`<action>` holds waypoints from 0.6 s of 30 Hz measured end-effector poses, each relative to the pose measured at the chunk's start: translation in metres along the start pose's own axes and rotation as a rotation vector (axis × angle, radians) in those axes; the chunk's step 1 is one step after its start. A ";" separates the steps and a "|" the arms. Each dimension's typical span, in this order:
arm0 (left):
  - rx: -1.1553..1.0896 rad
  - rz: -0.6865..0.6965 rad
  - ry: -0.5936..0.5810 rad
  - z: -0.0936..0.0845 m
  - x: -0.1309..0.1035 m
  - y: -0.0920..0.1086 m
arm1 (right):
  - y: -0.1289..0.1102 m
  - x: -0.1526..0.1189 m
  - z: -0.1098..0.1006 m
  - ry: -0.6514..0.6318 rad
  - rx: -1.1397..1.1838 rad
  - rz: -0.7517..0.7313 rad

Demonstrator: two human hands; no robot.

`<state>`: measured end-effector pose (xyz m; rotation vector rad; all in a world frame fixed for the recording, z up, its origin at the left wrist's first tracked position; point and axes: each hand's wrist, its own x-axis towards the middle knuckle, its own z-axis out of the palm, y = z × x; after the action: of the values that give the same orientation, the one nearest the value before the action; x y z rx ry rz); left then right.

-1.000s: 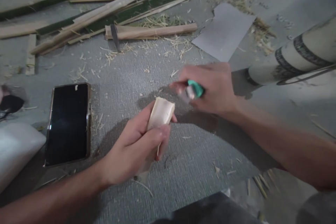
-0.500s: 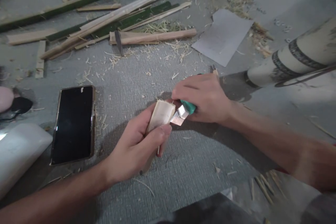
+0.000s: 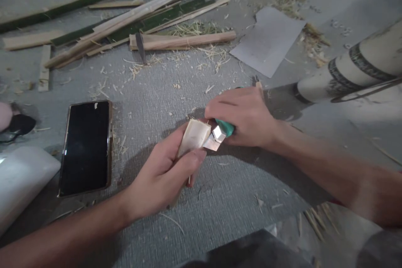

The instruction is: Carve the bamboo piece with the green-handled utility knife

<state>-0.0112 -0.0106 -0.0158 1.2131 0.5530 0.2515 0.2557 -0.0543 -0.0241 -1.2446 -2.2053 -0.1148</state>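
A person's left hand (image 3: 160, 176) pinches a pale bamboo piece (image 3: 193, 139) between thumb and fingers, just right of a dark phone (image 3: 85, 147) lying on the grey mat (image 3: 157, 92). The right hand (image 3: 245, 115) is closed around a green-handled knife (image 3: 220, 133), its blade touching the piece's right edge. Split bamboo strips (image 3: 141, 21) lie well beyond the phone, with a grey sheet (image 3: 266, 42) farther right.
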 end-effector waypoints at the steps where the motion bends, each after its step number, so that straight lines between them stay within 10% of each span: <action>1: -0.005 0.011 -0.002 0.001 0.001 0.001 | -0.001 0.001 -0.001 0.001 -0.012 0.000; 18: -0.162 0.109 -0.030 0.006 0.012 0.009 | -0.013 0.002 0.002 0.126 -0.243 0.151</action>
<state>0.0028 -0.0069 -0.0094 1.0888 0.4319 0.3632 0.2435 -0.0599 -0.0219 -1.4879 -2.0264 -0.3995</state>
